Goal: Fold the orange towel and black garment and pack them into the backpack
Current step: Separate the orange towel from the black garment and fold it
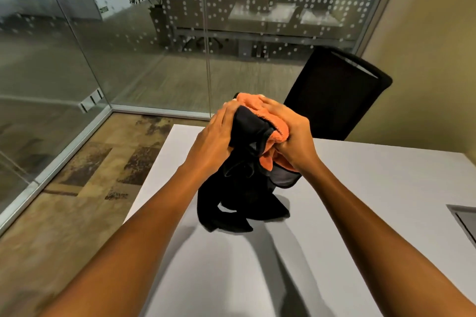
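Note:
Both hands hold a bunched bundle above the white table (360, 188). My left hand (219, 136) grips the black garment (247, 131) from the left. My right hand (288, 134) presses on the orange towel (268, 116), which is crumpled against the top and right of the black fabric. More black fabric (239, 203) hangs down from the bundle and its lower ends rest on the table. I cannot tell whether that hanging part is the garment or the backpack; no separate backpack is seen.
A black office chair (337, 92) stands behind the table's far edge. Glass walls (128, 46) close off the room at the left and back. A grey recessed panel (466, 221) sits in the tabletop at the right edge. Patterned carpet (90, 175) lies left of the table.

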`<state>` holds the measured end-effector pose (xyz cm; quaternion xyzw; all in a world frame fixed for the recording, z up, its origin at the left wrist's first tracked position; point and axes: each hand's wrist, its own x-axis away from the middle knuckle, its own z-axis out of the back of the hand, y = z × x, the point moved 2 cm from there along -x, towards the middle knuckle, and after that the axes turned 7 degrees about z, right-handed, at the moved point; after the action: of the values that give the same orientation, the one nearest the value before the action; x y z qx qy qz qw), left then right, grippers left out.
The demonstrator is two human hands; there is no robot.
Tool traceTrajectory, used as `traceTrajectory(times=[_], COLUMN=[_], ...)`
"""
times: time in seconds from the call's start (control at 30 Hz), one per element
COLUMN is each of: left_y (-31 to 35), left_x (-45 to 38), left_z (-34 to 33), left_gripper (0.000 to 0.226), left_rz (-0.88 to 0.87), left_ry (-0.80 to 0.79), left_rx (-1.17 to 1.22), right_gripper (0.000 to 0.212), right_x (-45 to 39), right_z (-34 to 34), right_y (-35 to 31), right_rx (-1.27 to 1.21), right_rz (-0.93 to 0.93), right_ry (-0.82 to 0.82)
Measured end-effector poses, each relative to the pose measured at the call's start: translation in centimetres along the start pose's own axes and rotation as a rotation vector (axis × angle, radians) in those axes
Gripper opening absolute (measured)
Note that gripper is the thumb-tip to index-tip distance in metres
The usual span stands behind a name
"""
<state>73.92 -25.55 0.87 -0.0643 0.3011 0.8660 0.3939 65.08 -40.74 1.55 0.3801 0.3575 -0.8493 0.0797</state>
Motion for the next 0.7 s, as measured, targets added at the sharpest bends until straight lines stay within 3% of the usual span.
traceTrajectory(times=[0.27, 0.43, 0.57, 0.7], left_y=[-8.3, -12.0, -12.7, -12.6], left_x=[1.8, 4.5, 6.0, 7.3], left_z=[-6.9, -10.7, -12.5, -12.7], left_gripper=[0.099, 0.103, 0.101, 0.097], left_rz=[0.189, 0.267, 0.351, 0.410], left_ry=[-0.508, -0.763, -0.795, -0.667], left_rx=[-0.202, -0.303, -0.175, -0.079], right_gripper=[0.067, 0.111, 0.121, 0.124], right_x=[5.0, 9.5, 12.4, 12.1], right_z=[-7.5, -11.6, -12.6, -12.7], right_y=[8.2, 10.5, 11.7, 11.3], right_rx=[0.315, 0.477, 0.436, 0.459], right_rz=[-0.245, -0.345, -0.423, -0.418], right_ry=[-0.585, -1.063, -1.072, -1.057])
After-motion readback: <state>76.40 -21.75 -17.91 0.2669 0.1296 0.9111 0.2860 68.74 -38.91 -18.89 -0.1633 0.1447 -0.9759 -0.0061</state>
